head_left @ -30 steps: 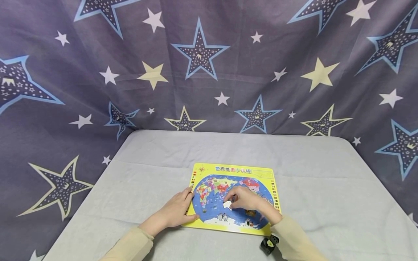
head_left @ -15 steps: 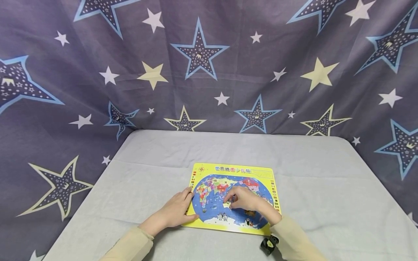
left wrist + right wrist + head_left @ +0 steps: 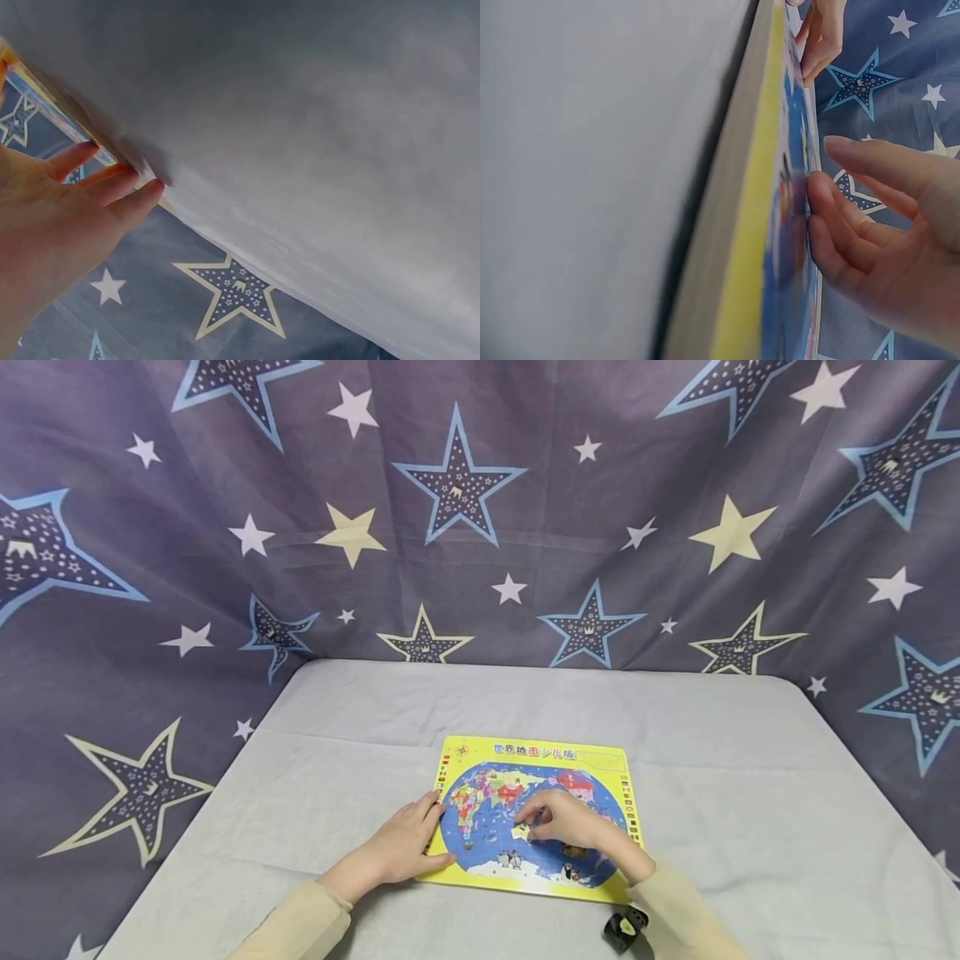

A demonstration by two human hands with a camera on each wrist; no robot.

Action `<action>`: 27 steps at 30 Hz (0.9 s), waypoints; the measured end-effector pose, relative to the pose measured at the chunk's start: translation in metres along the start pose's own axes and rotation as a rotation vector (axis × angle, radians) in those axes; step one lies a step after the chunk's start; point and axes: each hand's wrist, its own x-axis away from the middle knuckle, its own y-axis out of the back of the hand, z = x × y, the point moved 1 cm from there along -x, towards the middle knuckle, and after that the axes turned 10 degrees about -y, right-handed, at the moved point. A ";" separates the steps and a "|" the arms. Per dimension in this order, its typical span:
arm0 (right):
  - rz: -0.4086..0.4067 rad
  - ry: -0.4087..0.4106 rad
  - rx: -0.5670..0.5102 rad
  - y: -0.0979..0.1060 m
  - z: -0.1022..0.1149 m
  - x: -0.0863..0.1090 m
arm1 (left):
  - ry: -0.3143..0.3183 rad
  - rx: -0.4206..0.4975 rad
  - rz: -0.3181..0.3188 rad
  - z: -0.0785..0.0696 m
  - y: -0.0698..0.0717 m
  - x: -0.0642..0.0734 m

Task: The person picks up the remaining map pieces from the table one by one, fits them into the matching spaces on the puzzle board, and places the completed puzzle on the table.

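Observation:
A yellow-bordered world map puzzle board (image 3: 525, 885) lies on the table, with a blue oval sea and coloured continents. My left hand (image 3: 401, 839) rests at its left edge; in the left wrist view my left hand (image 3: 67, 202) has several straight fingers touching the rim. Over the lower middle of the map, my right hand (image 3: 562, 821) bends its fingers and thumb round a small pale puzzle piece (image 3: 520, 832). The right wrist view shows the curled fingers of my right hand (image 3: 885, 232) touching the map face, the thumb a little off it. The piece itself cannot be seen there.
A light grey cloth covers the table (image 3: 360, 710). By the right sleeve, near the board's lower right corner, is a small black object (image 3: 622, 931). Behind the table hangs a dark star-printed curtain (image 3: 480, 568).
The shape under my right fingertips looked plain white a second ago; now it shows yellowish print. My right hand has barely shifted, and my left hand stays at the board's edge.

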 end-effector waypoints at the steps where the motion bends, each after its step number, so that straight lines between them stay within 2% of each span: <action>1: -0.006 -0.001 0.003 0.001 0.000 0.001 | 0.000 -0.004 0.000 0.001 0.000 0.000; 7: -0.038 -0.030 0.015 0.007 -0.003 0.009 | -0.023 -0.035 -0.014 0.002 0.001 -0.001; 15: -0.099 -0.029 0.004 0.021 -0.006 0.023 | -0.032 -0.035 -0.011 0.001 0.009 0.000; 20: -0.188 -0.045 0.018 0.031 -0.010 0.036 | -0.071 -0.059 -0.053 -0.001 0.016 -0.001; 27: -0.384 -0.134 0.074 0.047 -0.016 0.056 | -0.085 -0.110 -0.140 -0.005 0.033 -0.005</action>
